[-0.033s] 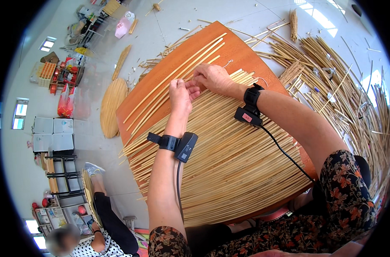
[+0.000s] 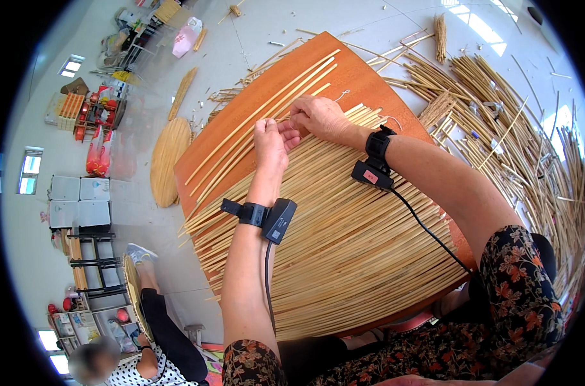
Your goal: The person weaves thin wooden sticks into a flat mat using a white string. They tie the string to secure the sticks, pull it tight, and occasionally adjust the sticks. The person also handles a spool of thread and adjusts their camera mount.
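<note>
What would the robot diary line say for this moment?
stalk row: on orange board | left hand: at row's far edge | right hand: close beside left | grip: unclear

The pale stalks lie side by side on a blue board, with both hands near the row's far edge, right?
Not quite: the board is orange-brown, not blue, as the head view shows. The pale stalks do lie side by side on it, with the left hand and right hand near the row's far edge.
</note>
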The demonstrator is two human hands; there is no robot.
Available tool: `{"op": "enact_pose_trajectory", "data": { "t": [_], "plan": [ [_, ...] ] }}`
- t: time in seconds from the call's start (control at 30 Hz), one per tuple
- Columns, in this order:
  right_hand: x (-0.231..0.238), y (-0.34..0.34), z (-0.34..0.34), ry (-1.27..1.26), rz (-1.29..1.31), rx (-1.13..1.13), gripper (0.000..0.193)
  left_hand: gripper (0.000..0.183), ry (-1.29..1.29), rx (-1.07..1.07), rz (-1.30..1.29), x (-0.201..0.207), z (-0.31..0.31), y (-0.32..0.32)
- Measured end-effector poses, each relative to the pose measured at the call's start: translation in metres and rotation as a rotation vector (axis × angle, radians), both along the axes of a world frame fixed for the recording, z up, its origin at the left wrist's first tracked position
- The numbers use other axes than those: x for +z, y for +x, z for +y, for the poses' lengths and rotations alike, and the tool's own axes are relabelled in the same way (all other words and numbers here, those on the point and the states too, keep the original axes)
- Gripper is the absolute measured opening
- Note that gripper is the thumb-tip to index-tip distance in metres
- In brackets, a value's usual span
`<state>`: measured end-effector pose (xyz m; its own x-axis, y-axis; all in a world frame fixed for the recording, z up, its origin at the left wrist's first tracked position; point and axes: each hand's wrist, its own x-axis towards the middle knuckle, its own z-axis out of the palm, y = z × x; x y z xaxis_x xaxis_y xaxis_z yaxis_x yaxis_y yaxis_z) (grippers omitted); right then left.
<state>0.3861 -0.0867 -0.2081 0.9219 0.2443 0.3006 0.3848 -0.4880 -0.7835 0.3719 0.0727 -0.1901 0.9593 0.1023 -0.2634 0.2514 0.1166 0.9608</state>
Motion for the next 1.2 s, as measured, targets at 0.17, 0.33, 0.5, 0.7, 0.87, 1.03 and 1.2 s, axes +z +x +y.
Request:
{"op": "enact_pose_trajectory", "data": {
  "t": [0.17,0.33,0.5,0.7,0.87,1.03,1.2],
  "plan": [
    [-0.004,0.002,0.001,-0.008,-0.034,-0.020,0.019,0.013,0.025,-0.036,-0.003,-0.004,0.004,0.003],
    [0.000,-0.001,0.001,-0.009,-0.021,-0.033,0.018,0.011,-0.015,-0.083,-0.035,-0.004,0.005,0.002],
    [0.002,-0.004,0.002,-0.025,-0.047,-0.053,0.016,0.009,-0.118,-0.155,-0.040,0.000,0.011,-0.004],
    [-0.002,-0.003,0.005,-0.046,-0.058,-0.074,0.015,0.022,0.062,-0.171,-0.037,-0.001,0.009,-0.006],
    [-0.007,-0.001,0.004,-0.050,-0.071,-0.086,0.016,0.012,-0.004,-0.110,0.094,0.006,0.005,-0.002],
    [-0.005,-0.002,0.006,-0.040,-0.070,-0.069,0.018,0.009,0.001,-0.129,0.080,-0.002,0.013,0.002],
    [-0.002,-0.005,0.005,-0.054,-0.044,-0.055,0.018,0.016,0.056,-0.037,-0.001,-0.005,0.001,-0.001]
  ]
}}
